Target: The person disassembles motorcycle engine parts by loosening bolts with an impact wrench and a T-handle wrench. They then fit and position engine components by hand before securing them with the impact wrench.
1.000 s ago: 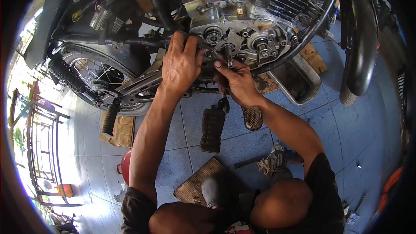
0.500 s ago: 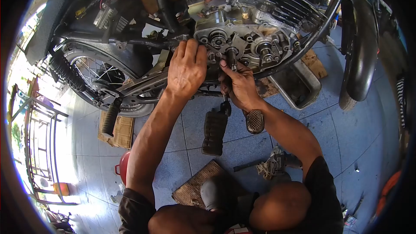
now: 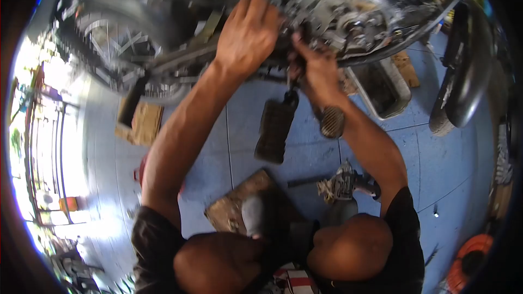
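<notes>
We see both hands meeting at the open engine (image 3: 357, 27), which sits in the motorcycle's frame with its bared side facing us, presumably so that its inner parts can be reached. Our left hand (image 3: 248, 38) curls its fingers over the rear edge; motion blur keeps us from telling whether they grip anything. Our right hand (image 3: 320, 71) comes from below, thumb and fingers narrow beside dark parts, and we cannot tell what it holds. The rubber footrest (image 3: 275, 133) hangs just below. A metal tray (image 3: 406, 100) lies on the floor under the engine, likely set there for drips; its inside looks dark, the contents unclear. A red vessel (image 3: 143, 171), perhaps a basin, is half hidden by our left forearm, its inside unseen. Cardboard (image 3: 226, 209) underfoot probably shields the floor.
</notes>
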`<state>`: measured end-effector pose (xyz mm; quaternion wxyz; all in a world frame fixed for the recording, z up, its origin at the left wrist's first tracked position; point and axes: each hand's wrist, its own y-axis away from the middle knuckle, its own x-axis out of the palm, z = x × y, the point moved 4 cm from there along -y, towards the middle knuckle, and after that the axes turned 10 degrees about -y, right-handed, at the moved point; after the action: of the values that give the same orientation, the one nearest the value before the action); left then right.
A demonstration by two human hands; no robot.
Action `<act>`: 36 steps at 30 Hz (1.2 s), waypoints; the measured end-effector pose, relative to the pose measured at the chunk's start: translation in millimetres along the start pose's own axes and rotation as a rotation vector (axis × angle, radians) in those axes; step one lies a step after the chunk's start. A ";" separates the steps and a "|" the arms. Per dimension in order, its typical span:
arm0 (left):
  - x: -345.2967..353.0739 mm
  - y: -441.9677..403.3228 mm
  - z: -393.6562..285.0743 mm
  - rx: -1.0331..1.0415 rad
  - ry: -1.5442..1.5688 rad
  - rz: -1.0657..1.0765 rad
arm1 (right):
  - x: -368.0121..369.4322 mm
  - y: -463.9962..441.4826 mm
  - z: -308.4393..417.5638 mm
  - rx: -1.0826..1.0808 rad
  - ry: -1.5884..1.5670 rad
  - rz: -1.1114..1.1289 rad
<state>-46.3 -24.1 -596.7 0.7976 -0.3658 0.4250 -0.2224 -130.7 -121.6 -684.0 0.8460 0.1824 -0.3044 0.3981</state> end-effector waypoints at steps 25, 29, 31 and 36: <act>-9.0 -0.8 3.8 -0.022 0.074 0.109 | -6.2 0.5 -10.3 -0.059 0.053 0.107; -10.4 0.5 4.0 0.013 0.120 0.105 | -1.6 -3.9 -4.3 -0.038 -0.068 0.086; -8.2 -1.0 5.5 0.019 0.101 0.073 | -1.7 -4.6 -4.7 -0.020 -0.079 0.063; -4.0 4.5 3.6 -0.034 0.052 0.150 | -1.3 -4.2 -5.3 -0.044 -0.082 0.097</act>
<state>-45.2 -17.2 -596.8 0.7944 -0.3407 0.4755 -0.1639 -126.2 -122.0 -689.1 0.8164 0.1646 -0.3558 0.4239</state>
